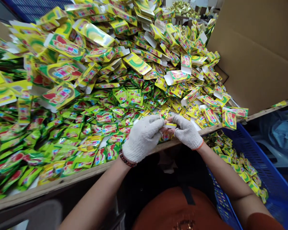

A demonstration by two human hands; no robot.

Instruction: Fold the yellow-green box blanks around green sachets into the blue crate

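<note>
My left hand [144, 137], in a white knit glove with bare fingertips, is closed on one end of a small yellow carton [170, 125]. The other end is pinched by my right hand [186, 131], gloved the same way. Both hands meet just above the wooden front edge of the table, and the fingers cover much of the carton. Around them lie green candy packets [104, 117] with watermelon pictures and yellow packets [176, 90]. Behind is a high heap of yellow cartons [93, 32], several with white end flaps standing out.
A wooden rim [69, 180] runs along the table's front. To the right, a blue plastic crate [266, 169] below table height holds filled cartons [242, 166]. A large brown cardboard sheet [256, 57] stands at the right, and a blue basket [36, 9] is at the back left.
</note>
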